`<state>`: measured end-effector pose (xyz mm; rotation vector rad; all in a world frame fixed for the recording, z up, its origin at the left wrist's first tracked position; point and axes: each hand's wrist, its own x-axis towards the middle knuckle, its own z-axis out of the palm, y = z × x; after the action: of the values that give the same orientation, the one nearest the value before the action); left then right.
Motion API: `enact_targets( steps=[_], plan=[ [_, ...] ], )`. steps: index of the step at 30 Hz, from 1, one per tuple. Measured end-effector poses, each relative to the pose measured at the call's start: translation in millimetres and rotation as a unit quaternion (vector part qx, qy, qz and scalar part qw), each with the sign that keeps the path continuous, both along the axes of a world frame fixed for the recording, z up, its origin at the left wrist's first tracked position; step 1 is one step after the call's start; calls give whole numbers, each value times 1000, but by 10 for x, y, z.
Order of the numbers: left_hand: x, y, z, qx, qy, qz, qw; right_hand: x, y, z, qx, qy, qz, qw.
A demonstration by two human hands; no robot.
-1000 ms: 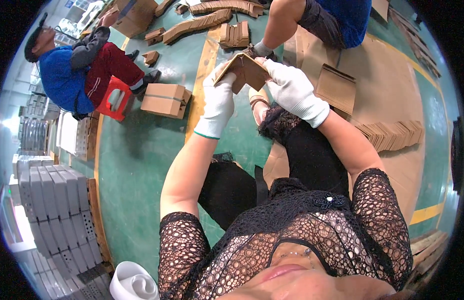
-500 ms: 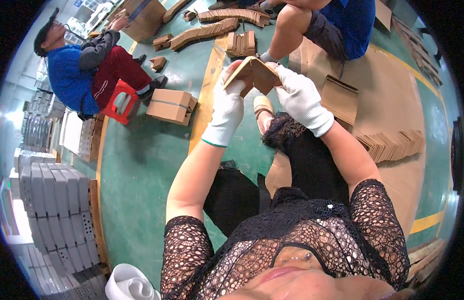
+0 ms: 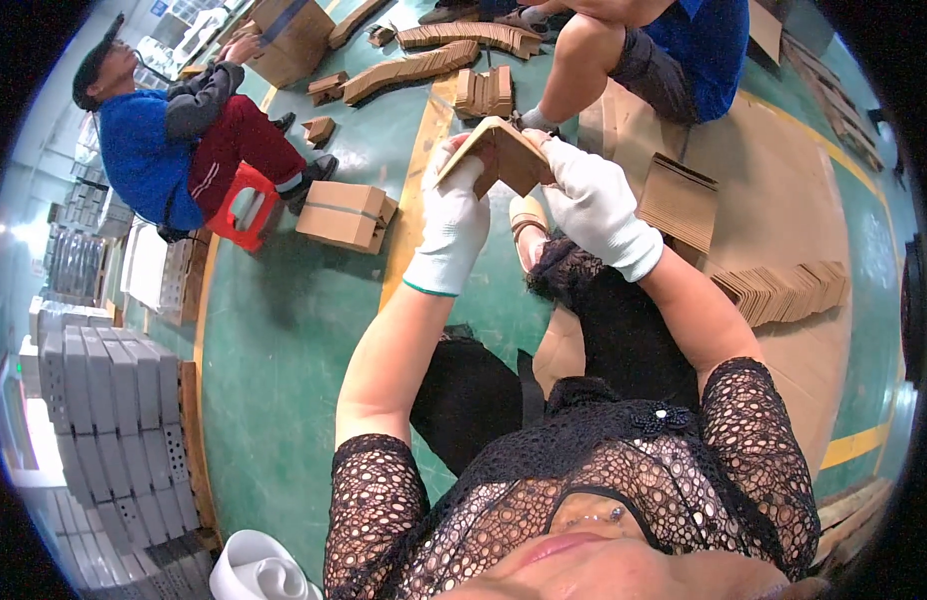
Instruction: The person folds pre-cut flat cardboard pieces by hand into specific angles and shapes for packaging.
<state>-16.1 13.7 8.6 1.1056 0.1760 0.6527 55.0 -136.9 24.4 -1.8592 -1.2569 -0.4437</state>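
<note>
Between my two white-gloved hands is a brown cardboard corner piece (image 3: 506, 152), bent into a V with its fold upward. My left hand (image 3: 456, 205) grips its left wing, and my right hand (image 3: 590, 200) grips the right wing; bare fingertips show past both gloves. The piece is held up in front of me, clear of the floor. To the right of my right hand, a stack of folded cardboard pieces (image 3: 678, 205) lies on a flat cardboard sheet (image 3: 799, 225). A row of nested V-shaped pieces (image 3: 781, 292) is farther right on that sheet.
A person on a red stool (image 3: 242, 208) sits at left, near a closed carton (image 3: 341, 214). Another person in blue (image 3: 719, 60) crouches at far right. Long rows of nested cardboard corners (image 3: 412, 70) lie ahead on the green floor (image 3: 284, 370). Grey stacked parts (image 3: 114, 390) stand at left.
The cardboard corner and both my hands have shifted slightly down and left, with the piece tilted a little differently. My grip on it stays.
</note>
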Motion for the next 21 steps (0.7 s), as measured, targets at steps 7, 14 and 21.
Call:
enact_targets(
  steps=[7, 14, 21],
  plan=[
    [102, 175, -240, 141, -1, 52, 989, -7, -4, 21, -54, 69, -2, 996],
    [168, 209, -463, -196, 50, -11, 979, 39, -2, -121, -54, 72, -21, 996],
    [135, 380, -456, -85, 44, -21, 995, -16, -27, -71, -41, 68, -5, 997]
  ],
)
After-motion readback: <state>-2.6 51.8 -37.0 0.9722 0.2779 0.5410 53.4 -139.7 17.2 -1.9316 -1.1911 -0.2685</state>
